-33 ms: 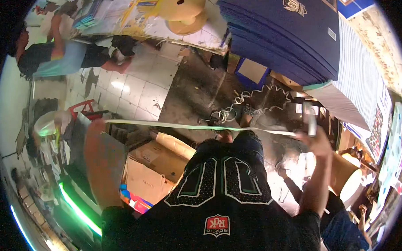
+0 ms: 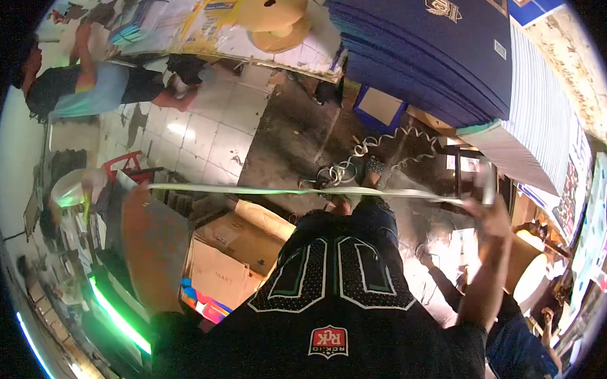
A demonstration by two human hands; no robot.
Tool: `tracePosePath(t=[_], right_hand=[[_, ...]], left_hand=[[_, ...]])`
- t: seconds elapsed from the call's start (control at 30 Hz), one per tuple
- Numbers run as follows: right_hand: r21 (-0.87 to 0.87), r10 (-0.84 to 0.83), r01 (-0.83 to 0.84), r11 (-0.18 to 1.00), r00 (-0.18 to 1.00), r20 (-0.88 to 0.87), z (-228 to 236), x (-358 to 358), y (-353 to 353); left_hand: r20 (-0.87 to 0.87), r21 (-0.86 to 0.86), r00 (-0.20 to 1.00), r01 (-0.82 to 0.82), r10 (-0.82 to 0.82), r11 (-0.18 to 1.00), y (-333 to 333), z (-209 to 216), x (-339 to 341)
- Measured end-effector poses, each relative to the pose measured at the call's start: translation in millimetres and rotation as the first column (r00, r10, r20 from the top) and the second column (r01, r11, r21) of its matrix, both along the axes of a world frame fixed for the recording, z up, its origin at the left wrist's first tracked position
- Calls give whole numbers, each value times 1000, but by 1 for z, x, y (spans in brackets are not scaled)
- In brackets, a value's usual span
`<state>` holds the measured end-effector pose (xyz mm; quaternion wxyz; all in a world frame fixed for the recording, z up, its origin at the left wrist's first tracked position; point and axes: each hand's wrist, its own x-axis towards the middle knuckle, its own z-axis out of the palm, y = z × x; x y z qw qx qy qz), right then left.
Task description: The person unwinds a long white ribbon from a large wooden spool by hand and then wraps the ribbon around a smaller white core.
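Note:
A long, thin pale strip of tape (image 2: 263, 190) stretches nearly straight across in front of my body, above the floor. Its left end meets the closed fingers of my left hand (image 2: 137, 204), beside a large dark panel. My right hand (image 2: 491, 213), at the other end, is closed round a greyish-white roll-like piece (image 2: 487, 184). Motion blurs that piece, so its exact kind is unclear. The strip runs from it to my left hand, slightly twisted near the right.
Open cardboard boxes (image 2: 224, 267) lie below left. A coiled white hose (image 2: 361, 151) is on the dark floor ahead. Tall stacked blue sheets (image 2: 421, 60) stand far right. One person (image 2: 86, 88) is at far left, another (image 2: 519, 344) at lower right. A green light tube (image 2: 118, 317) glows left.
My hands have drawn further apart, the left one going slightly left and the right one going right. The strip between them spans a greater length.

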<state>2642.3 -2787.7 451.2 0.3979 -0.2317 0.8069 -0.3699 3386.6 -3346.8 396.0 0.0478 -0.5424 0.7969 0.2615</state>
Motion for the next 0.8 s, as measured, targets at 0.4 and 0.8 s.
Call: tracePosePath(t=[0.4, 0.8], right_hand=[[-287, -331, 264, 921, 917, -220, -27, 92, -9], [-229, 19, 449, 864, 425, 905, -89, 186, -124]], left_hand=[[-514, 444, 729, -225, 452, 867, 239, 37, -343], [-333, 770, 857, 6, 393, 638, 349, 8, -439]])
